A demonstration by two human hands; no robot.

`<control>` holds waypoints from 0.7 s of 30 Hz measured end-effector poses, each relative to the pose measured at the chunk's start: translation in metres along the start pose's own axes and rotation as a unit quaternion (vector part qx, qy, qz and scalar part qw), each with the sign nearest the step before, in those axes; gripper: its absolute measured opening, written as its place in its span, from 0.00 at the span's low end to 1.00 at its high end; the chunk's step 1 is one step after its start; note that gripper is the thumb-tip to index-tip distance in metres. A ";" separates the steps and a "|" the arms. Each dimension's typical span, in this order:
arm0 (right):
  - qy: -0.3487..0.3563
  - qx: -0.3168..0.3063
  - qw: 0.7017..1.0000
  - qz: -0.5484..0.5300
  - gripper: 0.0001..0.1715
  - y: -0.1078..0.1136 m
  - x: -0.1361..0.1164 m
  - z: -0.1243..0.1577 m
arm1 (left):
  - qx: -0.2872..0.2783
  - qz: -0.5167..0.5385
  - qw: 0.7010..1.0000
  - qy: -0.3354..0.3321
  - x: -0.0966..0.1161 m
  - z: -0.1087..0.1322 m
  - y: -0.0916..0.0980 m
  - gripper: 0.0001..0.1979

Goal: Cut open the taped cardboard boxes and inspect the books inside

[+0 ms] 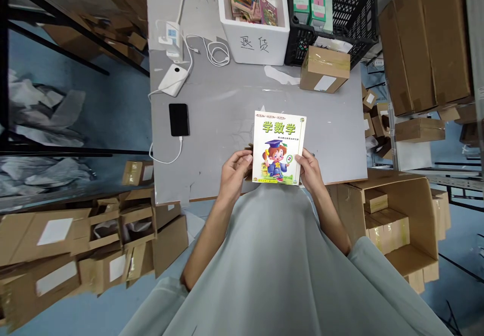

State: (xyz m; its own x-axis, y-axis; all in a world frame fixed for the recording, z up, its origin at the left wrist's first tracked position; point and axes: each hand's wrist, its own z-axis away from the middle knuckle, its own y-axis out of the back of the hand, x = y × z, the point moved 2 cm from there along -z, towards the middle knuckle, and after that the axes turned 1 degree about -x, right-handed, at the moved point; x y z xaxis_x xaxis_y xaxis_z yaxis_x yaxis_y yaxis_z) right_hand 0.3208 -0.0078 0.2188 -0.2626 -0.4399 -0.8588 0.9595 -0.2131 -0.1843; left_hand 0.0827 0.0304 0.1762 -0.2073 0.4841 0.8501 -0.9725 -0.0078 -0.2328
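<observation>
A thin children's book (279, 144) with a white and yellow cover, green characters and a cartoon child in a blue cap is held over the near edge of the grey table (219, 104). My left hand (235, 170) grips its lower left edge, thumb on the cover. My right hand (310, 168) grips its lower right edge the same way. Both hands are closed on the book.
On the table lie a black phone (178, 119) on a white cable, a white power bank (173, 79), a white bin (254, 18) of books, a black crate (333, 13) and a taped carton (324, 68). Open cardboard boxes (393, 220) crowd the floor on both sides.
</observation>
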 end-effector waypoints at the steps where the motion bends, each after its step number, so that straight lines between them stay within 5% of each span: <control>1: 0.000 0.001 1.000 -0.004 0.38 0.000 0.000 0.000 | -0.019 0.004 1.000 0.019 0.001 0.001 -0.002 0.30; 5: -0.004 -0.011 1.000 0.002 0.37 0.003 0.006 -0.006 | -0.090 0.001 0.994 0.056 0.004 0.007 -0.012 0.34; 9: 0.086 0.072 0.988 0.104 0.37 0.009 0.013 -0.015 | -0.054 -0.016 0.998 0.029 0.000 0.008 -0.021 0.32; 12: 0.159 0.132 0.959 0.193 0.31 0.003 0.013 -0.013 | 0.005 -0.074 0.997 -0.036 0.000 0.009 -0.026 0.28; 17: 0.142 0.023 0.974 0.176 0.38 -0.038 0.015 0.002 | 0.043 -0.210 0.957 -0.194 0.007 0.023 -0.041 0.16; 21: 0.131 0.053 0.979 0.144 0.39 -0.052 0.018 0.004 | 0.034 -0.283 0.923 -0.260 0.006 0.042 -0.060 0.12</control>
State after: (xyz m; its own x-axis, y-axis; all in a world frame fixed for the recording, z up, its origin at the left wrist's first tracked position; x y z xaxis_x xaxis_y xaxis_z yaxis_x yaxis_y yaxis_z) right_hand 0.2660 -0.0081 0.2148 0.0650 -0.2581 -0.9639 0.9703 -0.2091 0.1214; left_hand 0.1350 -0.0031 0.2155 0.3289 -0.0586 0.9425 -0.9417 0.0545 0.3320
